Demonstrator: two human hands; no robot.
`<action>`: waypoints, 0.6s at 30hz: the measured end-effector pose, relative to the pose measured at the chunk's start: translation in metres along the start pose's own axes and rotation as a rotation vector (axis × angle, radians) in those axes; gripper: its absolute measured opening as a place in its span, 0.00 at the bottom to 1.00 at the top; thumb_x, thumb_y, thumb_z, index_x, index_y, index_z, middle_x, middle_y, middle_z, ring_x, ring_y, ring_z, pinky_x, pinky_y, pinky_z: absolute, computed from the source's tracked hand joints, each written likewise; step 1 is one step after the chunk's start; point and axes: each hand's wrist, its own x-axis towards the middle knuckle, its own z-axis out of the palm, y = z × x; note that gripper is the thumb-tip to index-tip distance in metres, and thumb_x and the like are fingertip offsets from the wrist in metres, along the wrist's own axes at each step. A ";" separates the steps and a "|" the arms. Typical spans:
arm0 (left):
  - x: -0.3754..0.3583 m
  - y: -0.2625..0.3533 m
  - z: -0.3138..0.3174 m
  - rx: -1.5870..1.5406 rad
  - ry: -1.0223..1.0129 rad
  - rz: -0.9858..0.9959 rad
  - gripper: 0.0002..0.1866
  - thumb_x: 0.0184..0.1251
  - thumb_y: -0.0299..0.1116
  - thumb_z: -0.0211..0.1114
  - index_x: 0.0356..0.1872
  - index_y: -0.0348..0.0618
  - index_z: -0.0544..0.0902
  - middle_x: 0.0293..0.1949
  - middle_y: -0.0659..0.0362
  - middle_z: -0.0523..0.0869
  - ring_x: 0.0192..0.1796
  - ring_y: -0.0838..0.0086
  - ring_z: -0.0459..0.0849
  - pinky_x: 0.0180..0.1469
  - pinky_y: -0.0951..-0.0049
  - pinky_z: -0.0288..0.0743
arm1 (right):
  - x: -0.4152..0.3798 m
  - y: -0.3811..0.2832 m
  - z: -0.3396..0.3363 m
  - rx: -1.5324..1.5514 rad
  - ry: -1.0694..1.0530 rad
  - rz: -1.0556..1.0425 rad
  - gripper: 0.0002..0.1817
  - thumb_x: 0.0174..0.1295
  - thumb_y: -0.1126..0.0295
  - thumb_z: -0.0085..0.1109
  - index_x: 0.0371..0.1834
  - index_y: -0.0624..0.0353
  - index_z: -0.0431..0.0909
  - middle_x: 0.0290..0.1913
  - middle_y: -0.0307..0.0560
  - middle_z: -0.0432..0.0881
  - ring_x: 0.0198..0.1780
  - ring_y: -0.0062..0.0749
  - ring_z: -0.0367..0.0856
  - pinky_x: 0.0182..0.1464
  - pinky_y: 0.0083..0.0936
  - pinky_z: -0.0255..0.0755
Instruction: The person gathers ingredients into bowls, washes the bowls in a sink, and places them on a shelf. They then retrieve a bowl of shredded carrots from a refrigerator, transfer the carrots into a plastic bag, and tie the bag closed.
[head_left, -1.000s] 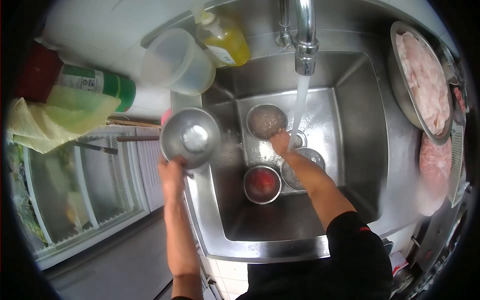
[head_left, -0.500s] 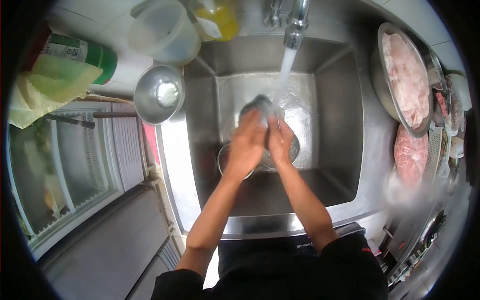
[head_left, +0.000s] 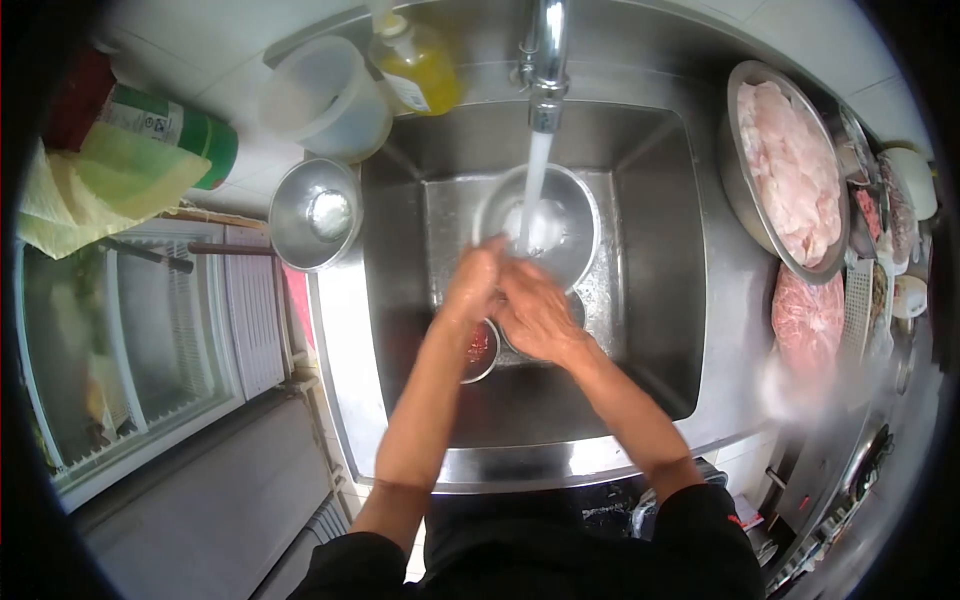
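Observation:
My left hand [head_left: 474,284] and my right hand [head_left: 536,308] meet at the near rim of a metal bowl [head_left: 585,215] in the steel sink [head_left: 655,260]. The left fingers are curled in at the rim, and I cannot tell what they grip. Motion smears the right fingers, which overlap the left hand. Water runs from the tap [head_left: 546,112] into the upward-facing bowl. Below my left wrist, a small metal bowl [head_left: 481,352] holds something red. Another round metal vessel [head_left: 576,311] is mostly hidden under my right hand.
On the left counter stand another metal bowl [head_left: 290,215], a translucent plastic tub [head_left: 345,110] and a yellow soap bottle [head_left: 425,75]. A large basin [head_left: 740,160] of pale raw meat is on the right, with a bag of pink meat [head_left: 808,315] nearer me.
The bowl, dark and blurred between my hands before, now faces up under the water. My hands have drawn together at its near rim. The view has shifted slightly.

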 end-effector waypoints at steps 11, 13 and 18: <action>-0.053 0.009 -0.010 1.371 0.469 0.693 0.35 0.54 0.22 0.52 0.68 0.46 0.59 0.50 0.32 0.73 0.38 0.43 0.83 0.36 0.55 0.78 | -0.003 0.023 0.050 0.070 -0.098 -0.207 0.30 0.60 0.67 0.50 0.67 0.62 0.61 0.70 0.59 0.58 0.69 0.58 0.58 0.68 0.49 0.54; -0.088 0.010 -0.017 1.292 0.500 0.638 0.34 0.53 0.20 0.51 0.66 0.47 0.63 0.52 0.34 0.73 0.46 0.44 0.79 0.47 0.55 0.74 | -0.036 0.034 0.081 -0.037 -0.049 -0.397 0.31 0.58 0.68 0.52 0.67 0.61 0.61 0.70 0.59 0.59 0.69 0.57 0.58 0.69 0.48 0.53; -0.156 -0.014 -0.121 1.136 0.688 0.679 0.30 0.50 0.19 0.54 0.60 0.33 0.70 0.46 0.43 0.79 0.45 0.53 0.83 0.48 0.62 0.76 | -0.069 0.050 0.154 -0.280 -0.504 -0.642 0.38 0.56 0.67 0.57 0.71 0.56 0.55 0.73 0.53 0.53 0.74 0.50 0.49 0.73 0.46 0.43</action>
